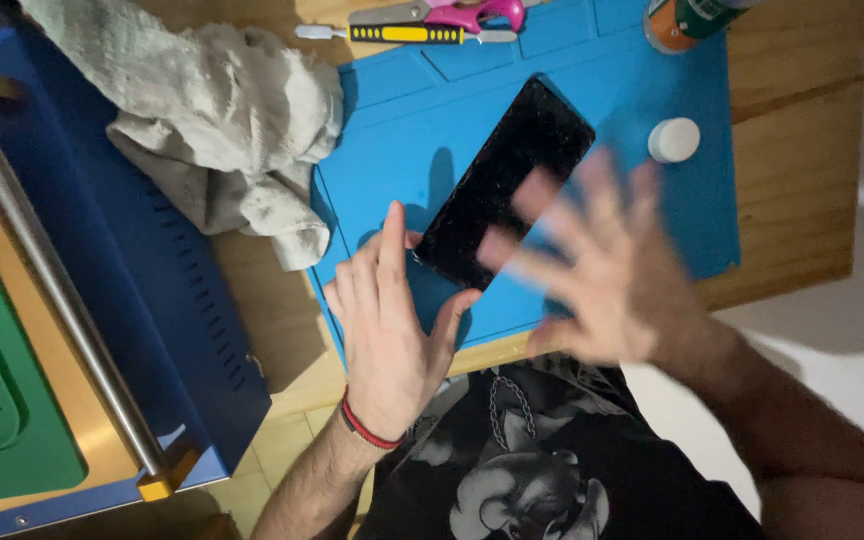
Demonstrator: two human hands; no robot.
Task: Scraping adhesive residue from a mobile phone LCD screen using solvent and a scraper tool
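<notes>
the phone (505, 190) lies face up and tilted on the blue mat (392, 150) in the upper middle of the frame, its dark glass dusty. the left hand (389, 320) rests at the phone's lower corner, fingers loosely spread, forefinger raised and thumb against the edge, steadying it rather than gripping. the right hand (592, 262) is open with fingers splayed, blurred, over the phone's lower right part; whether it touches the glass cannot be told. the step looks like wiping or brushing the screen while the other hand pins the phone. a next move would seem to call for keeping that corner held so the phone does not slide on the mat.

the mat's lower edge runs close under the hands, and the counter (802, 180) ends just beyond it at the lower right. open mat lies left of the phone and above it. a crumpled grey cloth (222, 120) sits at the upper left, touching the mat's edge. a small white cap (673, 139) stands near the phone's upper right, and a yellow-handled tool (407, 33) and pink tool (472, 14) lie along the top. a blue machine (152, 290) fills the left.
</notes>
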